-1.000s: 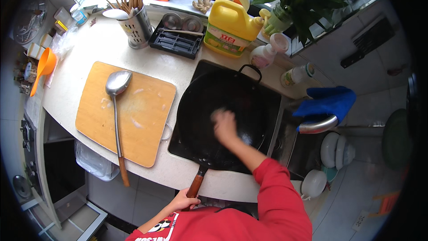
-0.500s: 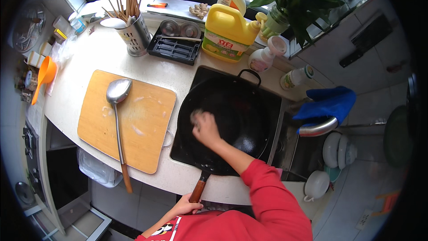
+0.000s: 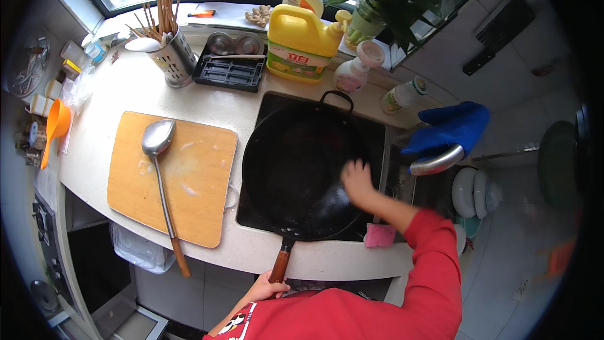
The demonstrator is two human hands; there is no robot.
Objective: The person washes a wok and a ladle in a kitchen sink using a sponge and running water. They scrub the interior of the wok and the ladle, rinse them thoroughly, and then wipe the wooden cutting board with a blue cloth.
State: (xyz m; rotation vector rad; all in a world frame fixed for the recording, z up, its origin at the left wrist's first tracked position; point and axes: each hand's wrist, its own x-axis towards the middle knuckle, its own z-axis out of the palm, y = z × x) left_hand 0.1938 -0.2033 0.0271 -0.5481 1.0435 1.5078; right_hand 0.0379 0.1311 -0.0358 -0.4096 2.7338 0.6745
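A large black wok (image 3: pixel 296 151) rests on a dark square panel in the counter. My left hand (image 3: pixel 267 286) is wrapped round its brown wooden handle at the near side. Inside the wok, my right hand (image 3: pixel 358 184) presses against the right wall with its fingers curled. Motion blurs it, and whatever is under the fingers is hidden. The wok's surface has a wet shine just left of this hand. A pink sponge (image 3: pixel 379 235) lies on the counter edge, close to my right forearm.
On the left, a metal wok spatula (image 3: pixel 158 136) lies across a wooden cutting board (image 3: pixel 201 208), its handle overhanging the counter. Behind the wok stand a yellow jug (image 3: pixel 299 50) and a pump bottle (image 3: pixel 352 74). A blue cloth (image 3: pixel 456 127) hangs over the faucet (image 3: pixel 437 161) at the sink.
My right hand has swept from the wok's left side to its right wall. A small greyish thing showed at its fingertips before. My left hand has kept its grip on the handle.
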